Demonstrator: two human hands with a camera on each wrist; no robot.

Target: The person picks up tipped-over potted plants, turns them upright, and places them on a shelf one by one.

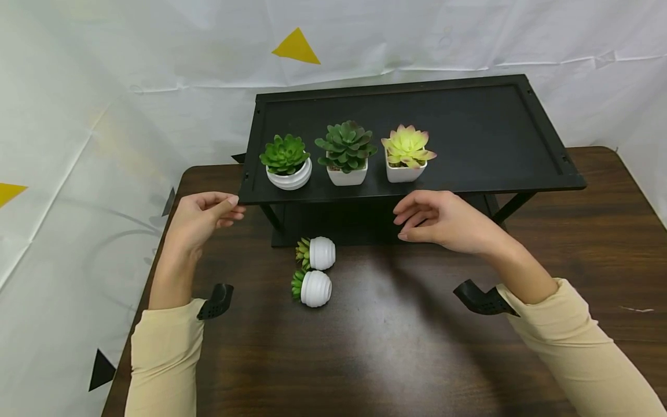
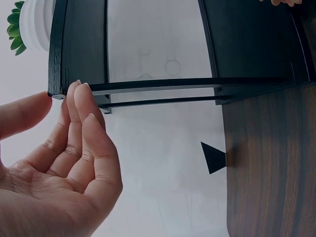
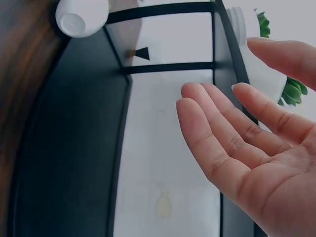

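A black two-tier shelf (image 1: 469,133) stands at the back of the table. My left hand (image 1: 203,217) pinches the front left corner of its top board, thumb on one side and fingertips on the other, as the left wrist view shows at the corner (image 2: 58,79). Close to the front edge, my right hand (image 1: 443,220) holds nothing, its fingers relaxed and slightly bent. On the top board stand a green succulent in a round white pot (image 1: 289,174), a dark green succulent (image 1: 346,145) and a yellow-green, pink-tipped succulent (image 1: 408,147), both in square white pots.
Two small succulents in ribbed white pots (image 1: 322,253) (image 1: 315,289) lie on their sides on the brown wooden table (image 1: 365,359), in front of the shelf. White sheeting (image 1: 156,46) with yellow and black triangles hangs behind and at the left.
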